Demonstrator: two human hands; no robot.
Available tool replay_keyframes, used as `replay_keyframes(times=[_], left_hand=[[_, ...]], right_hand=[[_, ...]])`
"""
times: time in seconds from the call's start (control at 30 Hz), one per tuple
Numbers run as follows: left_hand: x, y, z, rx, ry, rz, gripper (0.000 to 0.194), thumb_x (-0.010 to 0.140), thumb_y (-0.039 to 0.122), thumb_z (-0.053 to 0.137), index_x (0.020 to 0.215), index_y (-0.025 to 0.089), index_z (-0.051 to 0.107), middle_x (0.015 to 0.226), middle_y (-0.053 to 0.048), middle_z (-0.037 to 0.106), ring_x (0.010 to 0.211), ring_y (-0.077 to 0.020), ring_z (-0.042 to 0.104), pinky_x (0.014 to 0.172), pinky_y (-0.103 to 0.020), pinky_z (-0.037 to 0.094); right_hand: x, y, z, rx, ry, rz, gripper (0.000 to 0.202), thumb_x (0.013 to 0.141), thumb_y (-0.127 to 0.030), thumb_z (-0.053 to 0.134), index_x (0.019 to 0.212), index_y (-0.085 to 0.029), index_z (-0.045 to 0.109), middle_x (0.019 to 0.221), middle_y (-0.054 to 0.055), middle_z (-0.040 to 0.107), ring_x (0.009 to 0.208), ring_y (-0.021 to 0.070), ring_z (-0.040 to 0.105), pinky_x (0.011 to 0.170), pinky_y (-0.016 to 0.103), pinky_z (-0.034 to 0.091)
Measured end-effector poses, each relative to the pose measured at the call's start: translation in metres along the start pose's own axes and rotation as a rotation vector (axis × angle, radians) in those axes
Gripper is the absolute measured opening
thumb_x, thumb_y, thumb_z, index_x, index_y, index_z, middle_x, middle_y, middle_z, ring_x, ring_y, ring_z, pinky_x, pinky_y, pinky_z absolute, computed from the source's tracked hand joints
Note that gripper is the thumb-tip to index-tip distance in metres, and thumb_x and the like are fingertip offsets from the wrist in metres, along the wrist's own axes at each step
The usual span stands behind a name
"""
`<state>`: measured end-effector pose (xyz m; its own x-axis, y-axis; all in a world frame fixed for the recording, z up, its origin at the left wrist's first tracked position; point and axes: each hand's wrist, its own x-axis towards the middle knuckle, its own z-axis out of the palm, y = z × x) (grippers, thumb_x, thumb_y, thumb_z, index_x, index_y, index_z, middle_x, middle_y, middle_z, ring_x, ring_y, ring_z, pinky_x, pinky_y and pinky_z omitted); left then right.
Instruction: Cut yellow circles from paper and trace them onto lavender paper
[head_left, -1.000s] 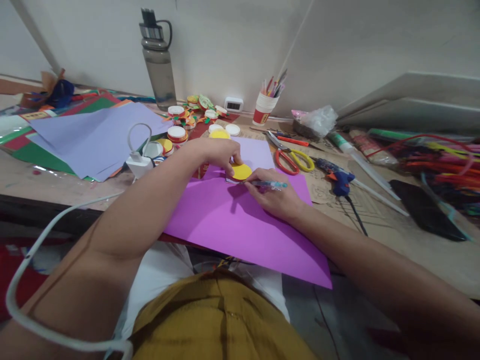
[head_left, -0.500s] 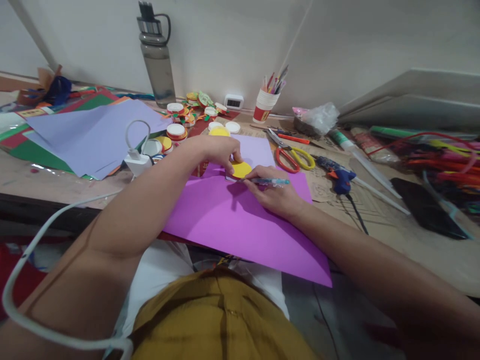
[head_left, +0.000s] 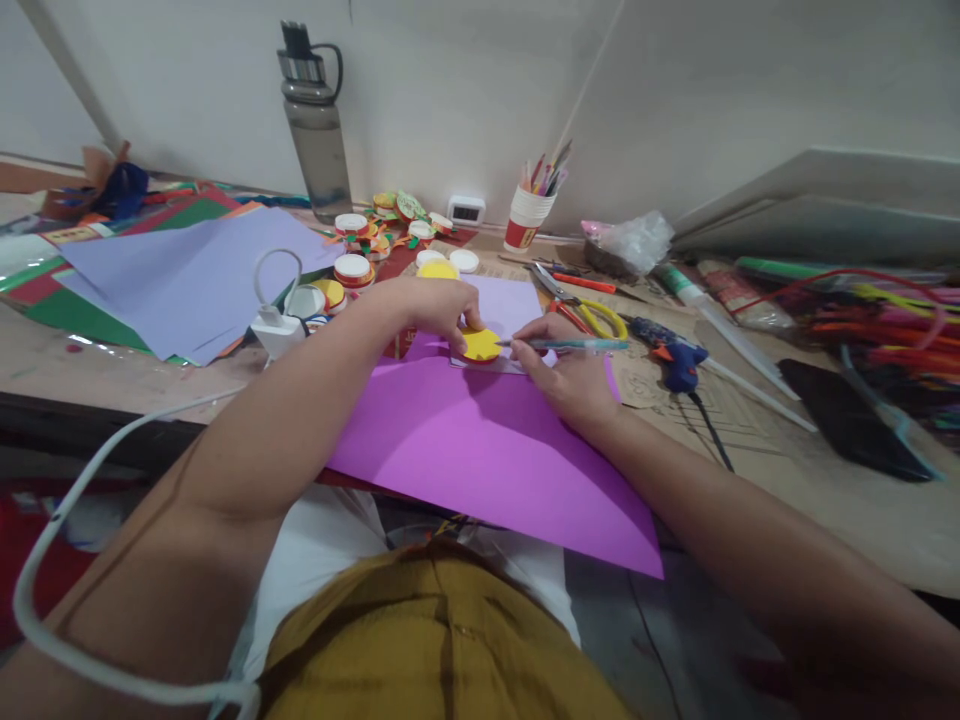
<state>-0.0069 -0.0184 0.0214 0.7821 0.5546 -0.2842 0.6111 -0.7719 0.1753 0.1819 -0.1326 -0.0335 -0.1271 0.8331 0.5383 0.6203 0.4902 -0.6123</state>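
Left hand (head_left: 459,308) grip, slightly parted, holds yellow disc (head_left: 481,346) on lilac paper (head_left: 510,300), in from table (head_left: 187,385) front edge; right hand (head_left: 574,375) grip closed round pen (head_left: 592,345). Disc looks light, stiffish; take by rim.

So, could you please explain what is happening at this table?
A person's left hand is on a yellow disc, which lies on a light purple sheet. The right hand holds a pen, its tip close to the disc's right edge. A larger magenta sheet lies underneath, hanging over the front edge of the table.
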Motion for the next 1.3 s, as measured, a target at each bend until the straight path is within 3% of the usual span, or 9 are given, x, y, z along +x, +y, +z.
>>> replay_keyframes(times=[0.2, 0.33, 0.6, 0.77, 1.03, 1.3], left_hand=[[0.001, -0.002, 0.001, 0.013, 0.001, 0.045, 0.047, 0.069, 0.037, 0.069, 0.115, 0.030, 0.071, 0.106, -0.002, 0.068, 0.090, -0.0168, 0.057, 0.078, -0.024, 0.040], [0.001, -0.005, 0.002, 0.013, 0.005, 0.052, 0.047, 0.070, 0.038, 0.068, 0.117, 0.029, 0.070, 0.107, -0.003, 0.066, 0.091, -0.0167, 0.057, 0.078, -0.024, 0.040], [-0.004, 0.001, 0.000, 0.025, 0.009, 0.072, 0.042, 0.072, 0.032, 0.066, 0.113, 0.026, 0.071, 0.105, -0.005, 0.064, 0.084, -0.0136, 0.056, 0.070, -0.021, 0.039], [-0.006, 0.004, -0.001, 0.050, 0.012, 0.074, 0.041, 0.072, 0.031, 0.067, 0.113, 0.026, 0.070, 0.102, -0.003, 0.064, 0.089, -0.0156, 0.056, 0.076, -0.023, 0.040], [-0.005, 0.011, 0.000, 0.113, 0.076, 0.007, 0.061, 0.069, 0.030, 0.070, 0.128, 0.021, 0.057, 0.127, -0.009, 0.055, 0.105, -0.0206, 0.055, 0.086, -0.027, 0.042], [-0.005, 0.026, -0.001, 0.185, 0.063, 0.016, 0.028, 0.074, 0.012, 0.057, 0.098, 0.020, 0.069, 0.101, -0.007, 0.065, 0.091, -0.0193, 0.059, 0.074, -0.027, 0.042]], right_hand=[[0.001, 0.007, 0.000, -0.009, -0.030, -0.006, 0.014, 0.090, -0.034, 0.056, 0.095, -0.024, 0.063, 0.094, 0.004, 0.070, 0.086, 0.0192, 0.064, 0.077, 0.034, 0.049], [0.000, 0.009, 0.003, -0.086, -0.094, -0.074, 0.013, 0.091, -0.031, 0.055, 0.095, -0.023, 0.065, 0.091, 0.004, 0.071, 0.087, 0.0207, 0.063, 0.081, 0.037, 0.048], [0.002, 0.008, 0.005, -0.072, -0.155, -0.033, 0.012, 0.091, -0.027, 0.053, 0.094, -0.023, 0.064, 0.091, 0.005, 0.070, 0.088, 0.0212, 0.063, 0.082, 0.038, 0.048], [0.003, 0.009, 0.005, -0.057, -0.165, -0.027, 0.012, 0.091, -0.027, 0.052, 0.094, -0.023, 0.063, 0.092, 0.005, 0.070, 0.087, 0.0203, 0.063, 0.081, 0.038, 0.048], [0.003, 0.009, 0.005, -0.034, -0.175, -0.001, 0.014, 0.092, -0.030, 0.051, 0.096, -0.023, 0.062, 0.093, 0.004, 0.070, 0.087, 0.0199, 0.063, 0.081, 0.037, 0.048], [0.005, 0.008, 0.005, -0.018, -0.168, 0.027, 0.012, 0.088, -0.020, 0.052, 0.094, -0.022, 0.062, 0.088, 0.004, 0.069, 0.081, 0.0185, 0.063, 0.076, 0.033, 0.048]])
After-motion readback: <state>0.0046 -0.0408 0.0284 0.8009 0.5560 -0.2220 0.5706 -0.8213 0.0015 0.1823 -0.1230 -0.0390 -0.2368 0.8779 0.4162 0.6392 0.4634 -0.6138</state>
